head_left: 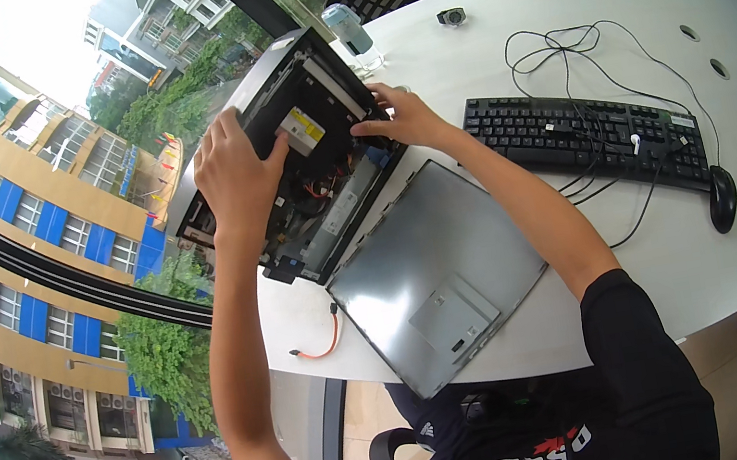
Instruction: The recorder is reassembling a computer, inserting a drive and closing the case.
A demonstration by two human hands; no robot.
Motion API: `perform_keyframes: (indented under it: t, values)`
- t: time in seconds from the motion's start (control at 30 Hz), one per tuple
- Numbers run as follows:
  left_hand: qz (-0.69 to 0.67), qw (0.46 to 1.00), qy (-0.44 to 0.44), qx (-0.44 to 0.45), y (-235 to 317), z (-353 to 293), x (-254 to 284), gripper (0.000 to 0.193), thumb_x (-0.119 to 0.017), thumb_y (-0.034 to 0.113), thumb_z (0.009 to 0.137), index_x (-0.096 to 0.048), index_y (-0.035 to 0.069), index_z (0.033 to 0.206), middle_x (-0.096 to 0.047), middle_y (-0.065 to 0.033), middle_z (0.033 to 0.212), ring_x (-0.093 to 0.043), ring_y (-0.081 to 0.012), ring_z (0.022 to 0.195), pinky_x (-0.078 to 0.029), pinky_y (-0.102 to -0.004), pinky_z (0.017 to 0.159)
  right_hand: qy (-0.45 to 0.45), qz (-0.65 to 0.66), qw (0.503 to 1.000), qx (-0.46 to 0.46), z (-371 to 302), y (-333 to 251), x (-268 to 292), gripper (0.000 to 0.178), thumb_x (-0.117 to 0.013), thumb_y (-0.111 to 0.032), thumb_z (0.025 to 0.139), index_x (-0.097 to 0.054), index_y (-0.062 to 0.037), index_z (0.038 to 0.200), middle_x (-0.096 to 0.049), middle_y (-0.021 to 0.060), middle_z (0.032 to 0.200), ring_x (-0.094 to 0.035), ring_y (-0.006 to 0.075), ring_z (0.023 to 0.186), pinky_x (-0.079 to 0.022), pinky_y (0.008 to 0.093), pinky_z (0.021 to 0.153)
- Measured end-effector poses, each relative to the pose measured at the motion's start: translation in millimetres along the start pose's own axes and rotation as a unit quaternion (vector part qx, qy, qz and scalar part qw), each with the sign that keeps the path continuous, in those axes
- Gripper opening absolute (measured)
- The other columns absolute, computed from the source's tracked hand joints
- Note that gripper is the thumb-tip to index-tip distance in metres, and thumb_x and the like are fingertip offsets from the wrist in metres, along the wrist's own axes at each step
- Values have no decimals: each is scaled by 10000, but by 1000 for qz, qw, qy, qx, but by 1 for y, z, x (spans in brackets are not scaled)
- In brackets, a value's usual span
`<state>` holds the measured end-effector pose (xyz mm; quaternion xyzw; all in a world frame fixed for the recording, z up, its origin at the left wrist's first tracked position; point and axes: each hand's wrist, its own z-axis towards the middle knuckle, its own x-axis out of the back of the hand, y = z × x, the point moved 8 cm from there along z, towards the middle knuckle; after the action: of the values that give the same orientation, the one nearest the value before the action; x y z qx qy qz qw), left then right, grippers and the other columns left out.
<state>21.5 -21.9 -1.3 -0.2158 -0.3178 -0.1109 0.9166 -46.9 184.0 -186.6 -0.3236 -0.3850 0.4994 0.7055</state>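
A desktop computer case point(346, 211) stands on the table at the left with its inside exposed; cables and a yellow-and-white label show within. My left hand point(234, 170) grips its upper left edge, fingers over the outer panel and thumb toward the label. At the case's right edge is my right hand point(408, 118), thumb inside the frame and fingers partly hidden behind the edge. Close by, a grey metal side panel point(437, 258) lies flat on the table, its near corner past the table edge. A short orange cable point(333, 338) rests left of the panel.
On the white table point(454, 40) are a black keyboard point(587, 135) with wires and a white earbud point(635, 143) on it, a black mouse point(723, 198), a watch point(452, 17) and a clear bottle point(353, 36). Windows border the left side.
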Motion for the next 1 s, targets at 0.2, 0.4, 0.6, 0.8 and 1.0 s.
perform_keyframes:
  t: [0.2, 0.4, 0.6, 0.8, 1.0]
  values:
    - [32, 997, -71, -18, 29, 37, -18, 933, -831, 667, 707, -582, -35, 1269, -704, -194, 1139, -692, -364, 1079, -549, -480, 922, 26, -1, 999, 29, -1, -7, 4, 779, -826, -503, 833, -563, 7, 1359, -710, 212, 1204, -688, 343, 1133, -527, 412, 964]
    - [39, 997, -62, -23, 33, 42, -31, 1001, -812, 739, 665, -592, -36, 1259, -717, -196, 1105, -728, -355, 993, -588, -457, 822, 4, -28, 1000, -9, -2, -7, 6, 752, -818, -498, 836, -579, 17, 1329, -706, 223, 1191, -677, 363, 1140, -531, 424, 943]
    - [32, 999, -25, -29, 35, 38, -21, 991, -800, 757, 661, -619, -17, 1252, -731, -192, 1110, -745, -340, 958, -597, -438, 800, 48, -39, 998, -23, -7, -3, 3, 749, -836, -483, 831, -591, 42, 1306, -716, 208, 1179, -693, 308, 1125, -531, 392, 965]
    - [22, 999, -9, -23, 36, 37, -21, 927, -819, 721, 652, -610, 2, 1199, -717, -166, 1143, -722, -332, 1006, -578, -431, 834, 52, -36, 998, -28, -7, -5, 5, 792, -839, -499, 817, -575, 53, 1320, -711, 217, 1188, -685, 328, 1143, -518, 404, 1000]
    - [25, 999, 6, -23, 39, 37, -17, 916, -831, 706, 651, -611, 3, 1196, -713, -163, 1156, -713, -335, 1033, -573, -433, 854, 101, -121, 988, 4, -12, -21, 11, 807, -832, -428, 820, -505, 62, 1371, -587, 238, 1357, -580, 364, 1272, -480, 428, 1059]
